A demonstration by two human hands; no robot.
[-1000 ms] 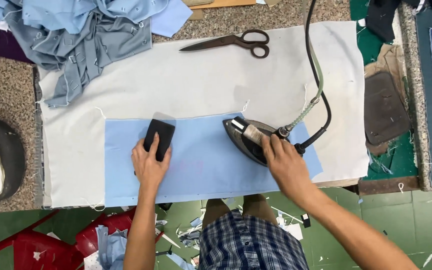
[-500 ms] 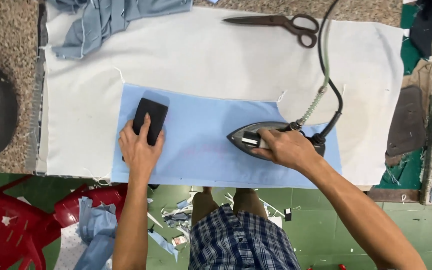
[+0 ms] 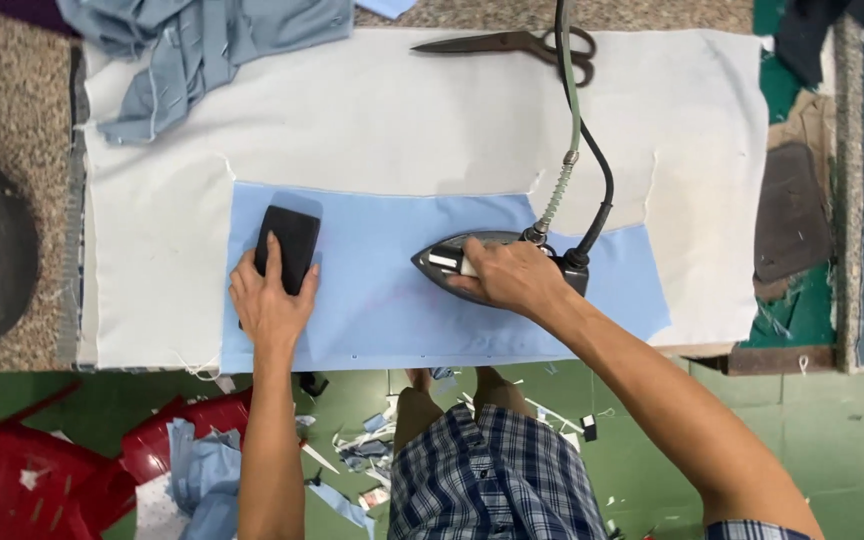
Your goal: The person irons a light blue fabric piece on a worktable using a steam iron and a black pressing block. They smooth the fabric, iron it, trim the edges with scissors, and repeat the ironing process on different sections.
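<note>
White padded bench [image 3: 402,120], speckled counter behind; green floor with scraps below. Light blue fabric panel [image 3: 382,290] lies along the front edge, long axis left to right. Right hand [image 3: 512,275] grips the iron [image 3: 452,262] mid-panel, nose pointing left toward the left hand [image 3: 270,305], which presses a black block [image 3: 288,247] flat near the panel's left end. Scissors [image 3: 512,45] at the back edge; blue garments [image 3: 192,40] at the back-left corner
</note>
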